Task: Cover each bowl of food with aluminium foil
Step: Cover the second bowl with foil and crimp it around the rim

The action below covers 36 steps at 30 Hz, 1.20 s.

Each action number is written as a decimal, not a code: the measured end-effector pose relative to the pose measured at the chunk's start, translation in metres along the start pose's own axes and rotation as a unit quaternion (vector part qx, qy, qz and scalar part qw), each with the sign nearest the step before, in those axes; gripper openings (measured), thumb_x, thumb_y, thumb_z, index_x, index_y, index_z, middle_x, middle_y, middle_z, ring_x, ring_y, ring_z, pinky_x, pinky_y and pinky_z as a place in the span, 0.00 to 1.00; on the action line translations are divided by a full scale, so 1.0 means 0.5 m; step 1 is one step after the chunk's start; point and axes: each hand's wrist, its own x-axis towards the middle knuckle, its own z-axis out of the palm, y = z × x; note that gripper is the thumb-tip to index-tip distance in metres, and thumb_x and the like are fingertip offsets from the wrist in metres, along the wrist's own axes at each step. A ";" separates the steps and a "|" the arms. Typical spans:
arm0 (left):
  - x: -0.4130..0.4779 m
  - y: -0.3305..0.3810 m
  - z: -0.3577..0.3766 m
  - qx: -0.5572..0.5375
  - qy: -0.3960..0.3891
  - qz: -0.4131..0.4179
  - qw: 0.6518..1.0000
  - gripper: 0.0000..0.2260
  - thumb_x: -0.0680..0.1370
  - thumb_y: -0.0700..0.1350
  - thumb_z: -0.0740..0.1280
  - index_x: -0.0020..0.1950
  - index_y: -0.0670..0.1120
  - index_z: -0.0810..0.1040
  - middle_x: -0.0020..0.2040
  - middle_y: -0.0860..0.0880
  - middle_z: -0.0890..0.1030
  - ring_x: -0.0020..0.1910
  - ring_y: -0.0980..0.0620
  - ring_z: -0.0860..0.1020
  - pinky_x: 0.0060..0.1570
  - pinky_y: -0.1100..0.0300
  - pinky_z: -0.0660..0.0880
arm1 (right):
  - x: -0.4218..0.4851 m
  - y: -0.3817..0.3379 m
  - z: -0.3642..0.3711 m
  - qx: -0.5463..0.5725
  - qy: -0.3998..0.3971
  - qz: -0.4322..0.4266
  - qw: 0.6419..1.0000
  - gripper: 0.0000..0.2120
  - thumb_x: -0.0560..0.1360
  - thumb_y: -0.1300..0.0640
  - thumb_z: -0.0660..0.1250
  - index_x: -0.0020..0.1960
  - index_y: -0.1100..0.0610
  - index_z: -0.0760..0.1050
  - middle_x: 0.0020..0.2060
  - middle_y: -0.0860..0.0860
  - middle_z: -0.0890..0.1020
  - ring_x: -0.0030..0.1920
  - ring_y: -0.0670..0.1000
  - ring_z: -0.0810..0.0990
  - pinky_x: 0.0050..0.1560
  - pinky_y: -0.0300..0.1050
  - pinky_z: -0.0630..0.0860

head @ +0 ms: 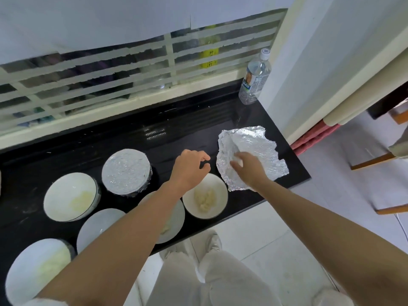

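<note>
Several white bowls of pale food stand on a black counter (66,155). One bowl (127,172) at the back wears a foil cover. The nearest uncovered bowl (206,198) sits by the counter's front edge, right of centre. A crumpled foil sheet (254,146) lies on the counter at the right. My right hand (248,167) rests on the sheet's near-left part, fingers on the foil; whether they pinch it is unclear. My left hand (191,166) hovers above the counter left of the sheet, fingers loosely curled and holding nothing. My left forearm hides part of another bowl (174,219).
A clear water bottle (255,79) stands in the far right corner against a white wall. A barred window runs along the back of the counter. Three more uncovered bowls (70,196) sit at the left. A tiled floor and wooden furniture legs (373,160) lie to the right.
</note>
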 end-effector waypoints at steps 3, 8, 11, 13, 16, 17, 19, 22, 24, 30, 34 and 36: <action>0.001 0.002 -0.007 -0.065 0.018 -0.031 0.997 0.11 0.80 0.44 0.64 0.61 0.48 0.81 0.56 0.52 0.82 0.60 0.51 0.75 0.56 0.57 0.70 | 0.018 -0.042 -0.066 0.228 0.077 -0.004 0.971 0.18 0.77 0.55 0.68 0.65 0.60 0.75 0.62 0.54 0.79 0.62 0.51 0.77 0.65 0.45 0.71; -0.005 0.001 -0.053 -0.286 0.086 -0.124 0.946 0.10 0.83 0.47 0.60 0.57 0.48 0.81 0.53 0.50 0.83 0.57 0.48 0.80 0.59 0.52 0.74 | 0.040 -0.144 -0.146 0.610 -0.070 0.021 0.789 0.15 0.77 0.58 0.67 0.62 0.59 0.78 0.57 0.51 0.82 0.59 0.52 0.79 0.63 0.48 0.75; -0.022 -0.006 -0.101 -0.511 0.133 -0.200 0.825 0.17 0.84 0.54 0.57 0.63 0.44 0.77 0.54 0.45 0.83 0.58 0.44 0.80 0.60 0.50 0.75 | 0.037 -0.184 -0.146 0.656 -0.168 -0.015 0.736 0.15 0.76 0.57 0.66 0.62 0.57 0.77 0.58 0.53 0.81 0.55 0.52 0.81 0.59 0.47 0.76; -0.045 -0.022 -0.128 -0.604 0.133 -0.207 0.758 0.22 0.82 0.60 0.58 0.67 0.45 0.73 0.56 0.43 0.83 0.59 0.44 0.79 0.62 0.50 0.75 | 0.030 -0.199 -0.130 0.643 -0.215 -0.030 0.735 0.16 0.75 0.56 0.67 0.63 0.56 0.77 0.58 0.53 0.80 0.55 0.52 0.80 0.56 0.48 0.77; -0.091 -0.048 -0.154 -0.641 0.095 -0.228 0.726 0.20 0.78 0.59 0.65 0.63 0.48 0.71 0.58 0.42 0.81 0.59 0.45 0.80 0.64 0.48 0.74 | 0.018 -0.212 -0.100 0.624 -0.218 -0.027 0.750 0.16 0.77 0.59 0.65 0.64 0.57 0.74 0.52 0.51 0.80 0.47 0.48 0.81 0.44 0.42 0.77; -0.108 -0.061 -0.159 -0.640 0.093 -0.238 0.725 0.17 0.78 0.58 0.67 0.59 0.49 0.73 0.59 0.42 0.81 0.58 0.45 0.80 0.64 0.48 0.74 | 0.010 -0.218 -0.090 0.630 -0.212 -0.003 0.747 0.18 0.77 0.61 0.65 0.66 0.58 0.73 0.54 0.51 0.80 0.47 0.48 0.81 0.42 0.41 0.78; -0.134 -0.082 -0.167 -0.633 0.100 -0.262 0.721 0.14 0.76 0.55 0.71 0.57 0.50 0.75 0.59 0.44 0.78 0.56 0.46 0.78 0.62 0.50 0.75 | -0.002 -0.227 -0.076 0.634 -0.220 0.021 0.742 0.20 0.78 0.62 0.64 0.69 0.57 0.71 0.60 0.53 0.78 0.50 0.50 0.81 0.42 0.41 0.80; -0.173 -0.114 -0.185 -0.635 0.119 -0.276 0.712 0.19 0.76 0.55 0.71 0.64 0.49 0.75 0.59 0.45 0.75 0.56 0.46 0.76 0.58 0.52 0.75 | -0.028 -0.267 -0.062 0.587 -0.270 0.006 0.764 0.18 0.79 0.62 0.60 0.69 0.53 0.71 0.60 0.53 0.78 0.55 0.52 0.79 0.50 0.43 0.79; -0.197 -0.136 -0.203 -0.629 0.121 -0.274 0.718 0.20 0.78 0.57 0.68 0.66 0.49 0.73 0.60 0.44 0.75 0.58 0.45 0.77 0.59 0.51 0.75 | -0.049 -0.311 -0.055 0.578 -0.312 -0.012 0.754 0.18 0.80 0.61 0.58 0.69 0.52 0.71 0.57 0.52 0.79 0.52 0.51 0.80 0.50 0.42 0.78; -0.275 -0.221 -0.265 -0.591 0.072 -0.293 0.748 0.27 0.78 0.65 0.62 0.68 0.47 0.71 0.59 0.42 0.82 0.58 0.43 0.81 0.61 0.47 0.76 | -0.103 -0.445 0.003 0.610 -0.376 -0.027 0.697 0.14 0.81 0.61 0.56 0.61 0.50 0.76 0.54 0.50 0.84 0.50 0.50 0.83 0.54 0.45 0.79; -0.336 -0.287 -0.309 -0.631 0.070 -0.271 0.723 0.20 0.76 0.56 0.69 0.61 0.45 0.77 0.54 0.45 0.84 0.53 0.47 0.82 0.58 0.51 0.77 | -0.114 -0.518 0.081 0.612 -0.385 -0.017 0.690 0.17 0.81 0.59 0.58 0.69 0.53 0.71 0.59 0.53 0.79 0.55 0.52 0.80 0.60 0.50 0.75; -0.355 -0.321 -0.324 -0.633 0.106 -0.265 0.720 0.12 0.75 0.49 0.71 0.55 0.45 0.80 0.49 0.46 0.83 0.47 0.50 0.81 0.51 0.55 0.77 | -0.115 -0.539 0.118 0.604 -0.342 0.026 0.719 0.20 0.79 0.61 0.61 0.71 0.55 0.69 0.61 0.54 0.79 0.54 0.53 0.80 0.58 0.50 0.76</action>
